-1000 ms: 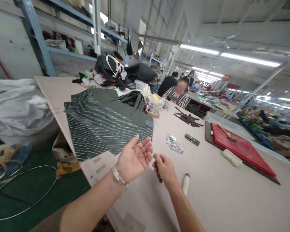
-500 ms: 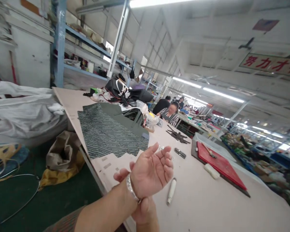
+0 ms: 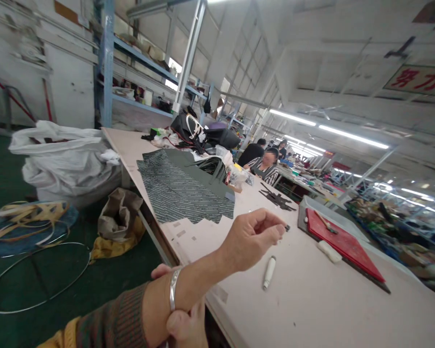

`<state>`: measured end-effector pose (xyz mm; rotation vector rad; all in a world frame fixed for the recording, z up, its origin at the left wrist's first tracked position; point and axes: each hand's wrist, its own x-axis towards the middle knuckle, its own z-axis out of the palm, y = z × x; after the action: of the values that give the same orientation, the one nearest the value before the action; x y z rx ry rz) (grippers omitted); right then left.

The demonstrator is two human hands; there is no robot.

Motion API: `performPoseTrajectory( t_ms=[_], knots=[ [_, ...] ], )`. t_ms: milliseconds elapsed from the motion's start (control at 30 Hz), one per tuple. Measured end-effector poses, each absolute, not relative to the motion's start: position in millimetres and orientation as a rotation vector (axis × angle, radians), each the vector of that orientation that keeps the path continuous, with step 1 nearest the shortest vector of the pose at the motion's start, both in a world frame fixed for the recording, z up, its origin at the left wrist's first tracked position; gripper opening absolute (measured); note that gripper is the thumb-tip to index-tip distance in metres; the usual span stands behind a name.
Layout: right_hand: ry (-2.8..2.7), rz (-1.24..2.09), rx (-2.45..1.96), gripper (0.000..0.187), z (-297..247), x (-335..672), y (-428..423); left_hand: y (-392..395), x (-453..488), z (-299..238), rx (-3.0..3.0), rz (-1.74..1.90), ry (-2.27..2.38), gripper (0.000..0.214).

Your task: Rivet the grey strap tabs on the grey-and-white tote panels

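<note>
Now the right hand [image 3: 186, 323] is holding the left arm [image 3: 203, 273]; I can't tell if the curling left hand [image 3: 249, 239] is holding anything.

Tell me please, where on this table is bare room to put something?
Widest: the near-right tabletop, bordered by the white cylinder, the white block and the red slab; only a dark speck shows. A narrow strip runs left of the patterned sheets. Crowded: those sheets and the black bundles beyond.
</note>
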<state>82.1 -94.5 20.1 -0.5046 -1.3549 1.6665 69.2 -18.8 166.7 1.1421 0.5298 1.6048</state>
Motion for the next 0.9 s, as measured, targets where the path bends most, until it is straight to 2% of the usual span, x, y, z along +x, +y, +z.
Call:
performPoseTrajectory(
  t_ms=[67,133,333,467,600,700,800,900],
  knots=[
    [-1.233,1.777,-0.446,0.085,12.5,72.1,-103.8,-17.6,67.0,164.2,1.428,1.618,0.673,0.009],
    [-1.141,1.821,-0.427,0.082,7.9,68.5,-106.4,-13.1,63.2,158.2,1.473,1.573,0.713,0.010],
    [-1.054,1.844,-0.480,0.081,-1.9,78.1,-92.1,9.0,46.5,136.0,1.102,1.510,0.801,0.027],
    [-1.060,1.873,-0.542,0.073,-9.2,74.1,-89.1,16.3,41.1,123.3,1.019,1.455,0.811,0.033],
    [-1.076,1.827,-0.605,0.075,-18.1,62.6,-97.0,15.1,38.3,111.7,1.176,1.499,0.903,0.028],
    [-1.167,1.797,-0.637,0.078,-27.7,57.6,-100.6,10.3,32.4,101.0,1.495,1.574,0.995,0.015],
    [-1.415,1.643,-0.737,0.066,-30.8,54.8,-83.0,8.0,25.0,86.7,1.861,1.564,1.020,0.007],
    [-1.549,1.521,-0.769,0.048,-20.3,44.9,-37.7,11.4,16.9,69.6,2.028,1.536,1.117,0.009]
  ],
)
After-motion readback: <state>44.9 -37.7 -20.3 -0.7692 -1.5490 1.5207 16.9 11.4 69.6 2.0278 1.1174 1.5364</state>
